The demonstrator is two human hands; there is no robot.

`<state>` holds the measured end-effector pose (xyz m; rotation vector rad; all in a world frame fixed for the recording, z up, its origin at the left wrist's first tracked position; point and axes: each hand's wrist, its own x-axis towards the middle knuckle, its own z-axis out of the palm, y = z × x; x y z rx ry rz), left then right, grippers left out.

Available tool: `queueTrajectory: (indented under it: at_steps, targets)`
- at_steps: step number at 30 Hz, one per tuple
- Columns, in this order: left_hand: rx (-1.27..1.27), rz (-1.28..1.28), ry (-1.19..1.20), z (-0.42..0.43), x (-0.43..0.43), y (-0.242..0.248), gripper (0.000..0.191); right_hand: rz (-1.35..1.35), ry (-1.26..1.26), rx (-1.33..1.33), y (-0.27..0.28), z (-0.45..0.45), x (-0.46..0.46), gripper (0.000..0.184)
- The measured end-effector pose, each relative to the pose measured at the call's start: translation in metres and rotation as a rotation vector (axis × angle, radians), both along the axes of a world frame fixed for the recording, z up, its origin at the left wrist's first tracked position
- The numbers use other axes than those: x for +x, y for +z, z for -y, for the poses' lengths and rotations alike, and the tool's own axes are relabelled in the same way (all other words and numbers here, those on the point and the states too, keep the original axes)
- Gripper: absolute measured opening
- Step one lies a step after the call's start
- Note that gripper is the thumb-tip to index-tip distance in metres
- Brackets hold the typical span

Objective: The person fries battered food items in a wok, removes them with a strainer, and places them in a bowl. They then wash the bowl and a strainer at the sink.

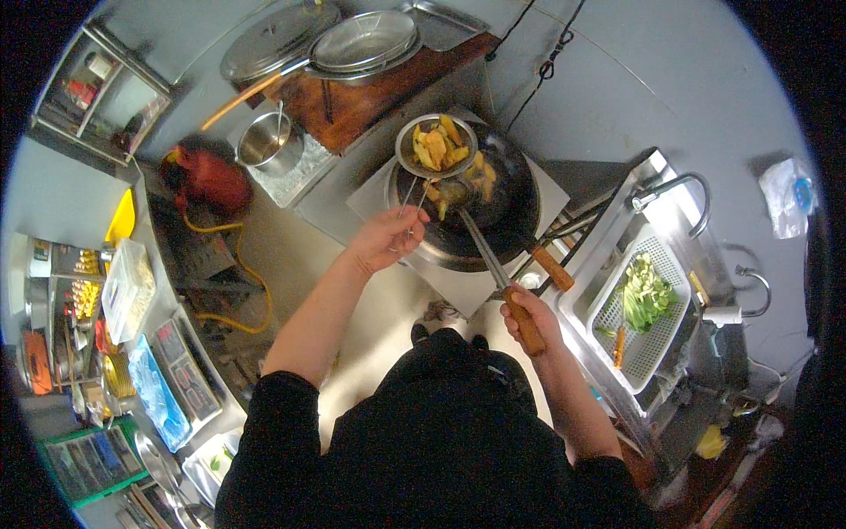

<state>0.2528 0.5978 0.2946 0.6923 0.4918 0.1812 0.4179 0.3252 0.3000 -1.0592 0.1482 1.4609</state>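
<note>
My left hand (390, 239) grips the wire handle of a round metal strainer (404, 157), held over the left rim of a large dark wok (515, 192). Golden-brown fried pieces (436, 147) fill the strainer. More of these pieces (481, 178) lie in the wok below and to the right. In my right hand (537, 319) is the wooden handle of a long metal ladle (484, 246). Its bowl is down in the wok, close to the strainer, among the food. The wok's own wooden handle (554, 267) sticks out at the lower right, not held.
A steel pot (269, 141) with a utensil in it stands left of the stove. Behind it, lids and a wooden-handled strainer (363, 43) rest on a brown board. At right, a white perforated basket (603, 299) with cut greens (644, 291) sits in a steel sink (574, 304).
</note>
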Motion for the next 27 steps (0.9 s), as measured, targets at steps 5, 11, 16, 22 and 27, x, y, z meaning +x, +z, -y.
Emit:
queueTrajectory:
  at_steps: [5,11,16,22,27]
  targets:
    - [0.043,0.041,-0.064,-0.002,-0.001,0.000,0.020,0.300,0.127,-0.056,-0.004,-0.004,0.001,0.052]
    - [0.009,-0.001,-0.011,0.002,0.000,-0.006,0.019,0.742,0.355,-0.102,-0.020,0.010,-0.013,0.054]
    - [-0.015,0.021,0.012,0.006,0.001,-0.009,0.019,1.113,0.452,-0.107,-0.034,0.030,-0.028,0.057]
    - [-0.008,-0.070,0.071,0.014,0.005,-0.007,0.019,1.280,0.631,-0.159,-0.029,0.051,-0.024,0.059]
    - [-0.036,-0.053,0.074,0.021,0.004,-0.002,0.015,1.414,0.741,-0.155,-0.027,0.074,-0.009,0.063]
